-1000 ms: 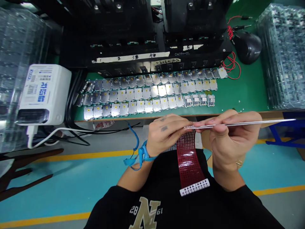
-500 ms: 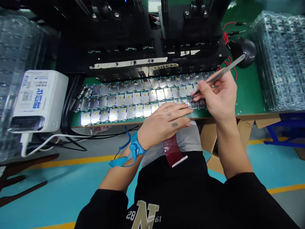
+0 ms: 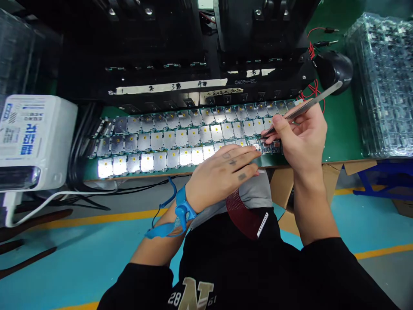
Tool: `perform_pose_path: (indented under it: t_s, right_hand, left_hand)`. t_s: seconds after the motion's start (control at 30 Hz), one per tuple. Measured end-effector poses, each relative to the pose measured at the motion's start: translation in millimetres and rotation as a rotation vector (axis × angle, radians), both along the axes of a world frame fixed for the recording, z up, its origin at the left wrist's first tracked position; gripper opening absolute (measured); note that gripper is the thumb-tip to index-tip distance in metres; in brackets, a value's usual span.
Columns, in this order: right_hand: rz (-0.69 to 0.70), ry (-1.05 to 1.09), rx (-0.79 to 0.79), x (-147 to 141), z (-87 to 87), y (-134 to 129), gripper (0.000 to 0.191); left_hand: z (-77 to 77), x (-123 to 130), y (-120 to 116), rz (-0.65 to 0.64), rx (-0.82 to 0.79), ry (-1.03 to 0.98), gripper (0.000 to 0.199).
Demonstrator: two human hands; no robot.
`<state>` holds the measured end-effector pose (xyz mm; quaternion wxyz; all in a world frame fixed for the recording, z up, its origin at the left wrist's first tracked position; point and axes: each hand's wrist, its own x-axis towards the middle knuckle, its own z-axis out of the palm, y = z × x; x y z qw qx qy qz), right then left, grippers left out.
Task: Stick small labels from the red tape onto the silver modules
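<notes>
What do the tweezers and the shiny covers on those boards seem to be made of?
The tweezers in the right hand look like stainless steel with a satin finish: pale grey, softly sheened, unpainted. The covers look like thin plated sheet metal, mirror-bright where light strikes them, though the exact metal can't be told by eye.
</notes>
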<state>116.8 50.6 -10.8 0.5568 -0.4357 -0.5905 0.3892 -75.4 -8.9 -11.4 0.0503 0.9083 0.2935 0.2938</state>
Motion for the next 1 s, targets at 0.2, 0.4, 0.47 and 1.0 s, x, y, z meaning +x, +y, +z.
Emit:
perform_pose_path:
  t_s: [0.2,0.4,0.47,1.0]
  right_hand:
    - [0.001,-0.024,0.005,1.3,-2.4,0.9,0.022]
    - [-0.001,-0.047,0.005,0.0,1.2,-1.7,0.022]
    - [-0.011,-0.073,0.013,0.1,3.8,-5.2,0.021]
    - [0.0,-0.082,0.095,2.1,3.1,-14.8,0.02]
  left_hand:
    - [-0.8,-0.4,-0.8,0.007,-0.02,0.003,0.01]
    - [-0.9,-0.6,-0.5,0.005,-0.023,0.01,0.009]
    - [-0.7,-0.5,-0.7,0.009,-0.02,0.014,0.01]
    - [-2.4,0.7,-1.2,0.023,-0.01,0.001,0.011]
